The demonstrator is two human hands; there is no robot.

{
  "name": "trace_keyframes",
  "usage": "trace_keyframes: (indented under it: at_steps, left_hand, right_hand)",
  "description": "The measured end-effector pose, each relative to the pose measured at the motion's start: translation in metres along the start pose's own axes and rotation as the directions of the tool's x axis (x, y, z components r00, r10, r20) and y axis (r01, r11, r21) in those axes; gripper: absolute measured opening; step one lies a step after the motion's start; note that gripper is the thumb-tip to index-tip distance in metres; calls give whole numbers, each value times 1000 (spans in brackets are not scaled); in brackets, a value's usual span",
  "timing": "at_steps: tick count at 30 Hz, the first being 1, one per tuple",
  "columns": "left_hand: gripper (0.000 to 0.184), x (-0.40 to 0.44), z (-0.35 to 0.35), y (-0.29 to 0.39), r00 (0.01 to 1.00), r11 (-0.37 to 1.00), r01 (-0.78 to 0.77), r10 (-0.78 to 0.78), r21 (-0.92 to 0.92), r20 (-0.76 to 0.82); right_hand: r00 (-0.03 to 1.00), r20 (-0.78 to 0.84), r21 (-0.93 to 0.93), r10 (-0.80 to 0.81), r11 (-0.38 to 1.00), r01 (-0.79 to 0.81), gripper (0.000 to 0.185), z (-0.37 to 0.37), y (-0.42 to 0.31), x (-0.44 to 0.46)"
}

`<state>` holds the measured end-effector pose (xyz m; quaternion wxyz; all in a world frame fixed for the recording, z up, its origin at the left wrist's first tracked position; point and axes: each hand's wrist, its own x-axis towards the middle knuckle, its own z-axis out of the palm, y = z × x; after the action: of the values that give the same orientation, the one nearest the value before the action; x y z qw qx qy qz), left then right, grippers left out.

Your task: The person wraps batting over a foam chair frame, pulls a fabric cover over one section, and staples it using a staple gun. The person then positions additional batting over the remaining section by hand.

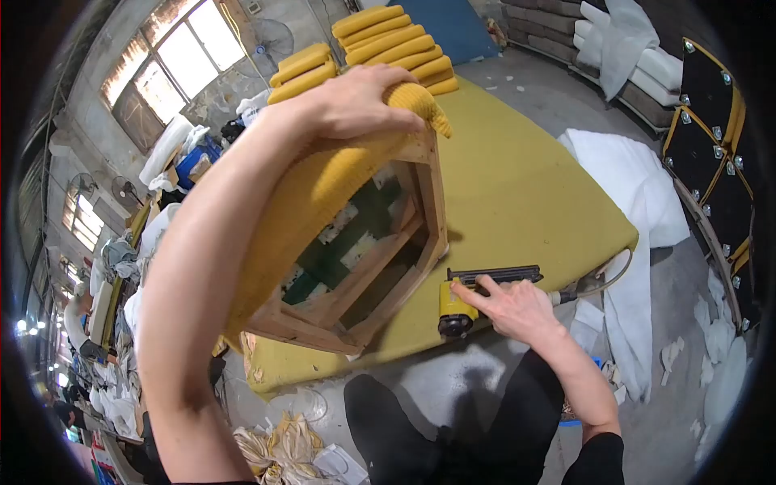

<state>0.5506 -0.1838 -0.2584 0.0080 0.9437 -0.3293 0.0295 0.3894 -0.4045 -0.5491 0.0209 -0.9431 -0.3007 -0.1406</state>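
A wooden frame (380, 293) with yellow ribbed fabric (323, 198) over its outer side stands tilted on the padded work table, its open underside facing right. Green webbing (319, 263) crosses inside it. My left hand (368, 101) is closed over the frame's top corner, thumb on the near side, beside a bunched tail of the fabric. On the table's near edge lies a yellow and black staple gun (458, 311) on its side. My right hand (517, 307) is wrapped around its handle, fingers reaching over the body. An air hose (602, 284) runs from its end.
The work table (525, 186) has a yellow-green cover. Stacked yellow cushions (392, 44) are at its far end. White batting (626, 178) hangs at the right edge. Black panels (703, 153) stand far right. Crumpled fabric (283, 444) lies on the floor by my legs.
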Motion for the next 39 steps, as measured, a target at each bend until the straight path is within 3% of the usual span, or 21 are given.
trace_keyframes:
  at_steps: [5, 7, 9, 10, 11, 13, 14, 15, 17, 18, 19, 21, 22, 23, 25, 27, 29, 33, 35, 37, 39]
  left_hand:
    - [82, -69, -17, -6, 985, 998, -24, 14, -56, -174]
    - [84, -104, -27, -23, 965, 998, -64, 54, -27, -256]
    - [73, -141, -41, -30, 947, 997, -77, 72, -3, -314]
    - [73, -161, -46, -39, 951, 997, -71, 58, -32, -302]
    - [74, -180, -50, -46, 952, 996, -65, 45, -55, -302]
    - [73, -219, -50, -52, 940, 992, 19, -61, -126, -337]
    - [66, -233, -48, -54, 916, 982, 73, -136, -176, -378]
    - [59, -242, -42, -55, 872, 941, 84, -228, -328, -433]
    - [56, -255, -52, -57, 884, 927, 95, -246, -363, -398]
    - [55, -262, -53, -61, 881, 922, 82, -245, -378, -405]
    - [55, -269, -54, -63, 879, 915, 73, -247, -396, -408]
    - [55, -280, -56, -66, 862, 918, 66, -250, -391, -441]
    - [54, -289, -53, -70, 851, 905, 57, -264, -421, -453]
    - [53, -299, -49, -70, 834, 898, 57, -283, -437, -473]
    - [52, -313, -50, -69, 807, 916, 54, -274, -398, -523]
    - [50, -339, -40, -66, 798, 873, 51, -328, -485, -506]
    - [52, -354, -49, -61, 767, 854, 114, -400, -508, -502]
    - [51, -380, -41, -39, 529, 702, 207, -667, -682, -525]
    - [41, -385, -44, -10, 402, 584, 241, -787, -775, -468]
    - [31, -384, -39, 28, 332, 371, 384, -910, -846, -248]
    - [31, -375, -28, 51, 298, 297, 394, -937, -870, -185]
  right_hand:
    - [999, 7, 83, 54, 995, -55, 70, 2, 35, 4]
    - [989, 98, 199, 112, 971, -130, 72, -12, 40, 10]
    - [928, 205, 458, 312, 807, -372, 76, -32, 34, 15]
    - [903, 206, 615, 377, 668, -419, 77, -34, 31, 17]
    - [901, 239, 613, 362, 664, -429, 77, -37, 27, 25]
    - [568, 695, 633, 442, -1, -774, 73, -43, 12, 36]
    - [684, 563, 788, 463, -52, -613, 64, -36, 0, 36]
    - [684, 582, 777, 440, -52, -628, 64, -56, -11, 50]
    - [576, 766, 575, 285, -704, -417, 56, -100, -43, 90]
    - [499, 804, 558, 323, -699, -447, 63, -98, -63, 98]
    - [502, 811, 549, 301, -690, -472, 63, -112, -76, 117]
    - [356, 899, 377, 255, -865, -332, 58, -143, -106, 153]
    - [266, 926, 342, 267, -891, -298, 53, -166, -119, 177]
    - [298, 924, 334, 238, -883, -330, 53, -171, -129, 188]
    - [343, 911, 292, 230, -946, -140, 50, -165, -147, 190]
    - [324, 927, 285, 190, -917, -280, 45, -171, -152, 202]
    - [221, 929, 365, 298, -840, -402, 40, -165, -160, 214]
    - [403, 784, 618, 473, -662, -424, 40, -138, -164, 232]
    - [471, 728, 684, 498, -576, -448, 51, -154, -163, 260]
    - [567, 672, 740, 477, -441, -507, 62, -191, -165, 302]
    - [641, 630, 777, 438, -356, -520, 72, -193, -156, 331]
